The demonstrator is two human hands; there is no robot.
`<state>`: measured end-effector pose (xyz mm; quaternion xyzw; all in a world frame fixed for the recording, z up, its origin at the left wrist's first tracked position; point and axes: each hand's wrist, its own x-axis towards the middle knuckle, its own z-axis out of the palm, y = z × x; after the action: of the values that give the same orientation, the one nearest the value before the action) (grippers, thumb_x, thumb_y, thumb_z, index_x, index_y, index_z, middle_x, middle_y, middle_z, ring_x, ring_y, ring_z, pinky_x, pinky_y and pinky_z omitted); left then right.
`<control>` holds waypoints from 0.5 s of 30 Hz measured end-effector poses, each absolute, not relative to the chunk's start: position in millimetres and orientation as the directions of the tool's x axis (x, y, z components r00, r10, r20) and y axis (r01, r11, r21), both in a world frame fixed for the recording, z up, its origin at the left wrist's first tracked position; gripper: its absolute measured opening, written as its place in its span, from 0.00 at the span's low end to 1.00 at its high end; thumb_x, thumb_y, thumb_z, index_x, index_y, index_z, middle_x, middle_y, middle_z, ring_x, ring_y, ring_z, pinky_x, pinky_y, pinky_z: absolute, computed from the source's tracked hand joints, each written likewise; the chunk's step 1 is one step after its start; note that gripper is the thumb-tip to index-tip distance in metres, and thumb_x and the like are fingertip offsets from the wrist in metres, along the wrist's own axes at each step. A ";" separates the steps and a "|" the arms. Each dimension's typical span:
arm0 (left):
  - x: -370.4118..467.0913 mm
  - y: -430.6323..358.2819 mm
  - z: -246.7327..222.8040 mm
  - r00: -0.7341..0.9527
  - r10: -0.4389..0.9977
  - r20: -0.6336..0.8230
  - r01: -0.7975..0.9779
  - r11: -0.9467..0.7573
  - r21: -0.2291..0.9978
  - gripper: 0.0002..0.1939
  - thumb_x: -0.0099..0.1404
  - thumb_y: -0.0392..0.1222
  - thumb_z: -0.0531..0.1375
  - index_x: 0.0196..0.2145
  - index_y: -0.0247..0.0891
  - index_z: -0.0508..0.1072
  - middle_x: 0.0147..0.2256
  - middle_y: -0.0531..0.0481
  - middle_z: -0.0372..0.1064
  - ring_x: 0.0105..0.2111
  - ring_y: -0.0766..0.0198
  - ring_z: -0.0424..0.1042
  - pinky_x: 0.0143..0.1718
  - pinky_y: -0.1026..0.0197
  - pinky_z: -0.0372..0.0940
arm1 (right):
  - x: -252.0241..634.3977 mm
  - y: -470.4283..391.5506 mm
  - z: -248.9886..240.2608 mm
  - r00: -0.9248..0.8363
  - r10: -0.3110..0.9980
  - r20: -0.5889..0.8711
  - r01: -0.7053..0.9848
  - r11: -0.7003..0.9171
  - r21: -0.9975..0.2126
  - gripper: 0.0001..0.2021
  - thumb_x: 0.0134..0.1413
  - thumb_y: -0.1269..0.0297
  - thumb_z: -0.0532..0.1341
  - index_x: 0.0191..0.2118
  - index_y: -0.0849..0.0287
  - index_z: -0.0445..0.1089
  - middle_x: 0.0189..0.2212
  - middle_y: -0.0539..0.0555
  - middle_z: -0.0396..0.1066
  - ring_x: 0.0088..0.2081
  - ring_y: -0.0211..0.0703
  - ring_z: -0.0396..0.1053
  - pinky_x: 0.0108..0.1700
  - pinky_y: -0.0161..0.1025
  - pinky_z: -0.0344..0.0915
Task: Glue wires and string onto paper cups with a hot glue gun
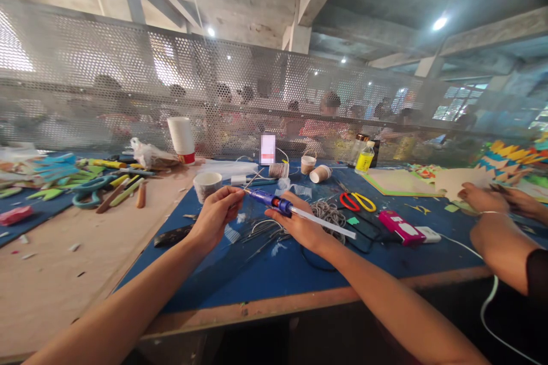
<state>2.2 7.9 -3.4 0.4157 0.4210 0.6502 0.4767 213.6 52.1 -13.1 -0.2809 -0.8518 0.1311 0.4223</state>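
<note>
My right hand is wrapped round a blue hot glue gun, with a long whitish glue stick poking out of its back. The gun's nozzle points left, to the fingertips of my left hand. Those fingers are pinched on what looks like a thin grey strand, partly hidden by the fingers. Below and behind the gun lies a tangled heap of grey cord on the blue mat. A pale paper cup stands just beyond my left hand.
Red-and-yellow scissors, a magenta box and a yellow-labelled bottle lie or stand to the right. Small cups and stacked cups are farther back. Teal scissors are left. A co-worker's hands handle paper at right.
</note>
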 end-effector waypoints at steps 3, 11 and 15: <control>1.7 7.7 -3.6 -0.207 0.969 0.132 -0.264 -0.185 0.946 0.11 0.57 0.43 0.68 0.31 0.35 0.70 0.19 0.57 0.60 0.17 0.76 0.48 0.17 0.69 0.40 | 213.5 51.7 -12.0 -0.490 0.593 0.639 0.368 0.805 -0.465 0.15 0.61 0.51 0.61 0.31 0.56 0.65 0.31 0.49 0.65 0.32 0.39 0.65 0.35 0.34 0.61; 2.3 8.3 -4.6 -0.202 0.971 0.131 -0.286 -0.187 0.940 0.11 0.56 0.41 0.68 0.29 0.35 0.69 0.20 0.57 0.60 0.16 0.77 0.48 0.16 0.70 0.40 | 213.3 51.1 -11.2 -0.497 0.597 0.630 0.373 0.803 -0.466 0.15 0.61 0.51 0.61 0.32 0.56 0.65 0.31 0.49 0.65 0.32 0.38 0.64 0.35 0.35 0.60; 3.2 9.0 -4.4 -0.195 0.973 0.121 -0.288 -0.175 0.941 0.12 0.55 0.41 0.68 0.29 0.35 0.68 0.20 0.57 0.61 0.16 0.76 0.49 0.16 0.70 0.40 | 213.6 49.3 -9.9 -0.504 0.599 0.622 0.385 0.801 -0.459 0.15 0.61 0.50 0.61 0.31 0.56 0.64 0.31 0.49 0.65 0.32 0.38 0.64 0.34 0.34 0.59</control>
<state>3.2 9.0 -4.4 0.4078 0.4199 0.6490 0.4860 213.6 49.3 -9.9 -0.2872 -0.8571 0.1314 0.4071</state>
